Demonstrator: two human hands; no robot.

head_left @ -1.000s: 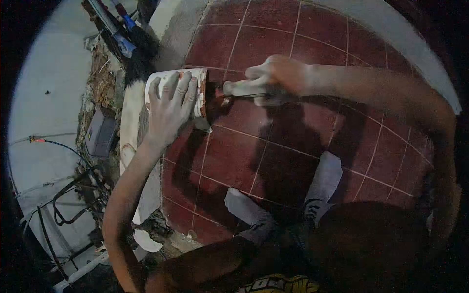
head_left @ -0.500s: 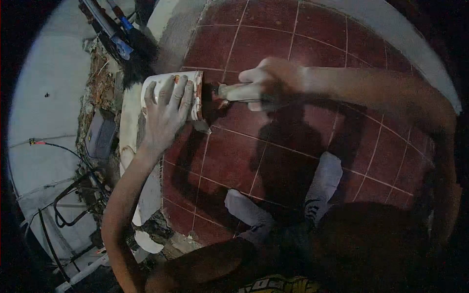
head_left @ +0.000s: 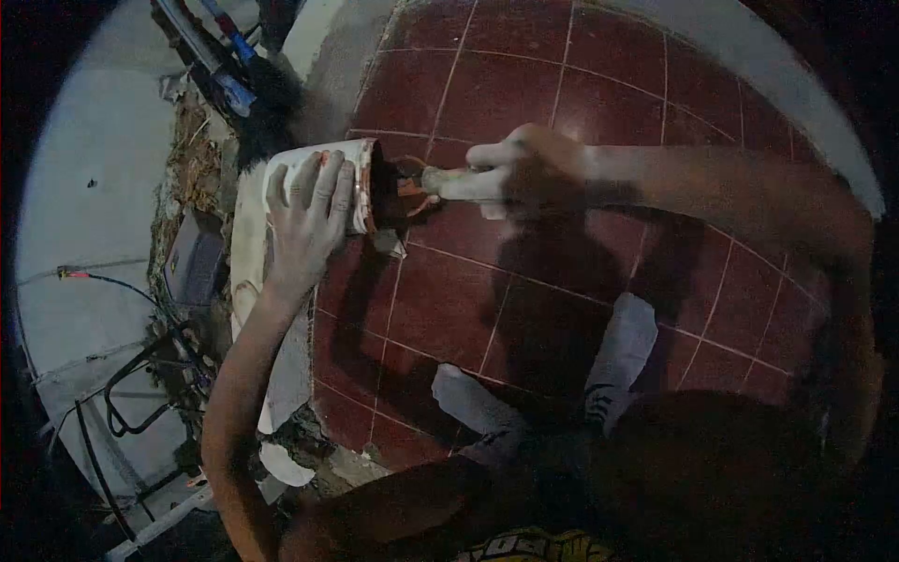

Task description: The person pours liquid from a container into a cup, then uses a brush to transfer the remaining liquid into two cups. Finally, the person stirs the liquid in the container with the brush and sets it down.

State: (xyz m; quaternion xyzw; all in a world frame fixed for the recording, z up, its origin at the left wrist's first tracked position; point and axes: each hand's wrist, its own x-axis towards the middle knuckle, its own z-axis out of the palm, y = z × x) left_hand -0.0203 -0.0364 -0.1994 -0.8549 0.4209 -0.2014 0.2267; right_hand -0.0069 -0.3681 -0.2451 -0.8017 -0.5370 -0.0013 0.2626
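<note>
Head-cam view, looking down at a person crouched on a dark red tiled floor (head_left: 599, 84) w/ pale grout lines.

Left hand (head_left: 304, 220) lies over a white tub (head_left: 360, 178) that is tipped on its side at the tiles' left edge, upper left of centre. Its mouth faces right and its rim is stained reddish. Fingers are spread and curved over the tub's wall, gripping it from above.

Right hand (head_left: 524, 169) comes in from the right w/ the arm stretched across the frame. Fingers are closed in a fist round the pale handle of a hand tool (head_left: 440, 181), held approx. level. The tool's working end sits at the tub's dark mouth. It shows an orange tint, but its shape is too shadowed to tell. Both hands look dusted w/ pale powder.

Below the hands, two grey shoes (head_left: 627, 337) rest on the tiles, toes pointing up-frame, w/ the person's shadow between them & the tub.

Left of the tiles runs a pale slab (head_left: 245, 262), the tub's closed end over it. Beyond that lie brown rubble (head_left: 192, 150), a grey box (head_left: 192, 258), a blue-handled tool (head_left: 229, 80) near the top & a black metal frame (head_left: 140, 375) lower left.
</note>
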